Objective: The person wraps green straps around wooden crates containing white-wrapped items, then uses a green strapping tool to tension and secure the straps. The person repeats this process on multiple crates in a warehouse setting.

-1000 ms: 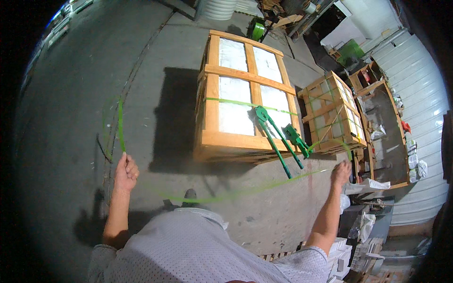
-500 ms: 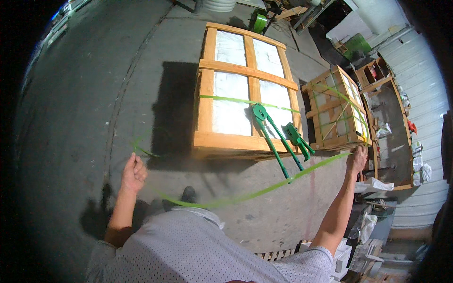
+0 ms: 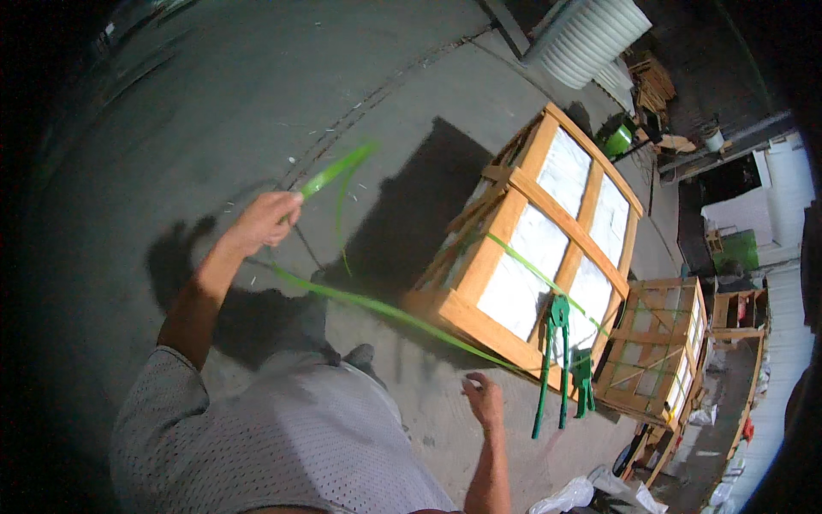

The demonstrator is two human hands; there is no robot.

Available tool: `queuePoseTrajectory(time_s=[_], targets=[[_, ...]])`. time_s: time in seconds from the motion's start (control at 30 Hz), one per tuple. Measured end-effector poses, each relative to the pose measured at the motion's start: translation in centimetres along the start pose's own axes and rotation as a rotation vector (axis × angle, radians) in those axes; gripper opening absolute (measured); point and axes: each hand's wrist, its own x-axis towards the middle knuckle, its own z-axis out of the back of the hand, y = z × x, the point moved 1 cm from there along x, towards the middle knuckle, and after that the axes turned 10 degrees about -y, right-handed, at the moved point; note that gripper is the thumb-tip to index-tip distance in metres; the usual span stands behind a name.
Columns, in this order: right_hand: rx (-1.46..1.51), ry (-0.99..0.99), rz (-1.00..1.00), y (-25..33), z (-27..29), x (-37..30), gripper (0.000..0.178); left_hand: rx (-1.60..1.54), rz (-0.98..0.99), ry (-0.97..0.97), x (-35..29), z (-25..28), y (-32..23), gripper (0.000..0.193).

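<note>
My left hand (image 3: 270, 221) is closed on a green plastic strap (image 3: 385, 319), held out to the left above the floor. One loose length points up and away from the fist; another runs right, down to the crate's near edge. My right hand (image 3: 484, 400) is just below that edge, fingers loosely bent and apart, with no strap visible in it. On the wooden crate (image 3: 527, 190), wrapped in white inside, lie a green long-handled strapping sealer (image 3: 559, 310) and a smaller green strap tensioner (image 3: 583, 377). Another green strap (image 3: 524, 264) crosses the crate's top.
A second strapped crate (image 3: 646, 343) stands beyond, to the right. Farther back are a white ribbed roll (image 3: 595, 38) and a green strap reel (image 3: 616, 141). A long wooden frame (image 3: 749, 403) runs along the right wall. White plastic sheeting (image 3: 565, 497) lies at lower right.
My view has turned, so the crates appear lower and farther right. My left hand has moved up and forward with the strap. My right hand has left the strap and come inward toward the crate.
</note>
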Motion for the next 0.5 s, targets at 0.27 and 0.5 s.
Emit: queuePoseTrajectory(time_s=[0.27, 0.5], targets=[[1.292, 0.347, 0.115, 34.0, -6.6, 10.3, 0.045, 0.336, 0.019, 0.404, 2.6, 3.9, -2.2, 0.031], [1.773, 0.288, 0.043, 44.2, -3.3, 17.9, 0.031, 0.367, 0.258, 0.421, 4.4, 14.2, -6.1, 0.037]])
